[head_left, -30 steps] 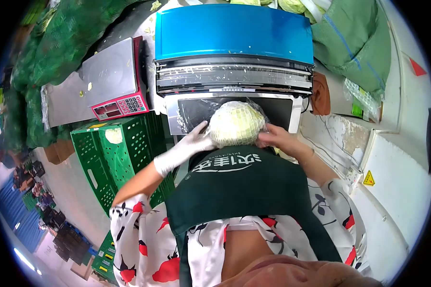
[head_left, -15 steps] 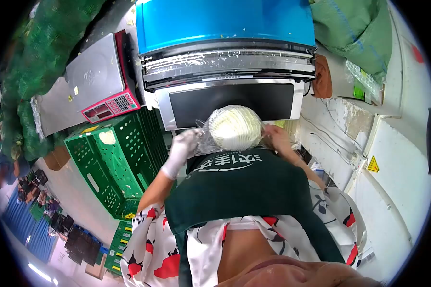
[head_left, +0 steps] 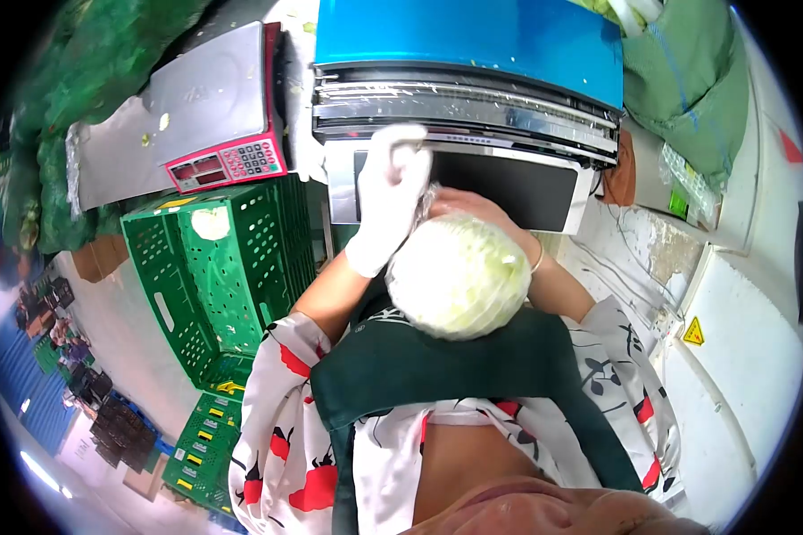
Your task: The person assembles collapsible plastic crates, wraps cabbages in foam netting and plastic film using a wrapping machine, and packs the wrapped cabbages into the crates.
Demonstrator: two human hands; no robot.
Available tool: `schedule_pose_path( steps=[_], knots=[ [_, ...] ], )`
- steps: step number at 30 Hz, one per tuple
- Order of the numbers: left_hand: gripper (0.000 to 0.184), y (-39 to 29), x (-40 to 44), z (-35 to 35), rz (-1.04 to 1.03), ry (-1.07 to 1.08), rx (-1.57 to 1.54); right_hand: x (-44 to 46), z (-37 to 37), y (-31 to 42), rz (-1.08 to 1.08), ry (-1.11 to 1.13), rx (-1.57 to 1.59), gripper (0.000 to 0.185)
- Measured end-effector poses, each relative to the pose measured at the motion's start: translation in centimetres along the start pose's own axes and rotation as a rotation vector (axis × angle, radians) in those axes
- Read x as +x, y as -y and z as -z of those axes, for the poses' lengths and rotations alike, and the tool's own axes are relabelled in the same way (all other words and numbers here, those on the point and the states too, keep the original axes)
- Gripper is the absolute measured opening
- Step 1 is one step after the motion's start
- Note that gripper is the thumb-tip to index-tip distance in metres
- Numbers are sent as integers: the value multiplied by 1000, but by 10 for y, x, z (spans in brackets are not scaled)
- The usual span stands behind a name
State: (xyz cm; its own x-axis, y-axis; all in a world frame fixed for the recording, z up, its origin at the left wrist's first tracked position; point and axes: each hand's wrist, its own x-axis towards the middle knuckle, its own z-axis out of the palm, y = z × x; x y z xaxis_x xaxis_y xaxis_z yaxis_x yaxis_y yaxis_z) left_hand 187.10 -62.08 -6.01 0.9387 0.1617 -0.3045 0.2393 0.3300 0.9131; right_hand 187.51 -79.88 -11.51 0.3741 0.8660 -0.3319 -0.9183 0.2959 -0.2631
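Note:
A round pale-green cabbage (head_left: 462, 278), wrapped in clear plastic film, is held up in front of my dark green apron (head_left: 446, 367). My left hand (head_left: 393, 192), in a white glove, is closed at the cabbage's upper left on a gathered bit of plastic film (head_left: 427, 205). My bare right hand (head_left: 475, 210) curves around the far side of the cabbage and holds it, its fingertips close to the gathered film. The cabbage hides part of the right palm. Behind both hands is the wrapping machine (head_left: 468, 111) with its dark flat plate (head_left: 517, 192).
At left, a pink-edged scale (head_left: 223, 165) stands above a green perforated crate (head_left: 219, 294). Green mesh sacks (head_left: 71, 116) hang at far left. A green woven sack (head_left: 687, 80) is at upper right, by the white wall unit (head_left: 732, 348) with a warning sticker.
The cabbage has come off the plate's near edge toward my chest and tilted. My hands have moved from its two sides to its far top, closer together. The view has shifted slightly.

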Motion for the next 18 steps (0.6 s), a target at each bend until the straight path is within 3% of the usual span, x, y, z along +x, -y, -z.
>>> schedule_pose_path(
  steps=[2, 3, 4, 5, 6, 7, 8, 10, 11, 14, 18],
  knots=[
    [43, -4, 10, -15, -97, 94, -78, 0, -36, 7, -101, -143, -163, 16],
    [54, -17, 7, -11, 6, 263, -106, 3, -52, 8, -40, -203, -293, 21],
    [58, -29, 6, 1, -142, 537, 64, 3, -50, 4, 109, -342, -534, 26],
    [61, -33, -4, 15, 55, 748, -146, 1, -37, -4, 268, -488, -767, 31],
    [91, -45, -13, 26, 243, 836, -211, 1, -29, -8, 436, -638, -996, 37],
    [70, -38, -25, 43, 343, 843, -432, 2, -33, -7, 576, -781, -1364, 46],
    [76, -46, -31, 54, 311, 840, -492, -3, -32, -4, 676, -759, -1498, 41],
    [76, -16, -51, 92, 614, 498, -745, -4, -41, 8, 648, -719, -1135, 35],
    [61, -12, -64, 117, 708, 236, -874, -3, -38, 18, 638, -706, -1078, 29],
    [66, -16, -97, 189, 367, -195, -857, 3, -23, 57, 629, -650, -828, 23],
    [74, -41, -141, 301, -74, -595, -713, 10, -40, 128, 716, -676, -888, 19]
  ],
)
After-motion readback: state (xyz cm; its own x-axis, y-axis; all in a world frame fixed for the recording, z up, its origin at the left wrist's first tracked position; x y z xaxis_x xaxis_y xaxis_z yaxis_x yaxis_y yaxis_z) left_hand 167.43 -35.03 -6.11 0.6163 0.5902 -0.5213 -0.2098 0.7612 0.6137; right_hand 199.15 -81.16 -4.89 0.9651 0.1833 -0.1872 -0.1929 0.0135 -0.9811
